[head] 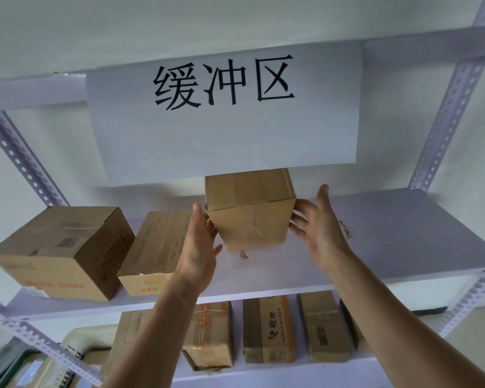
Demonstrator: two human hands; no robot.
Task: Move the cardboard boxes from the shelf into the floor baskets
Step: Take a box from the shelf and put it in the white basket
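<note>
A small plain cardboard box [249, 208] is held just above the white middle shelf [403, 233], tilted with its front face toward me. My left hand [200, 242] presses its left side and my right hand [317, 228] presses its right side, fingers spread. On the same shelf to the left stand a large cardboard box [65, 250] and a medium taped box [157, 247]. The lower shelf carries several more cardboard boxes [269, 329], partly hidden behind my forearms. No floor baskets are in view.
A white paper sign [224, 113] with large black characters hangs from the upper shelf beam, just above the held box. Perforated metal uprights [445, 121] frame the rack on both sides. A beige and green item [37, 365] shows at the bottom left.
</note>
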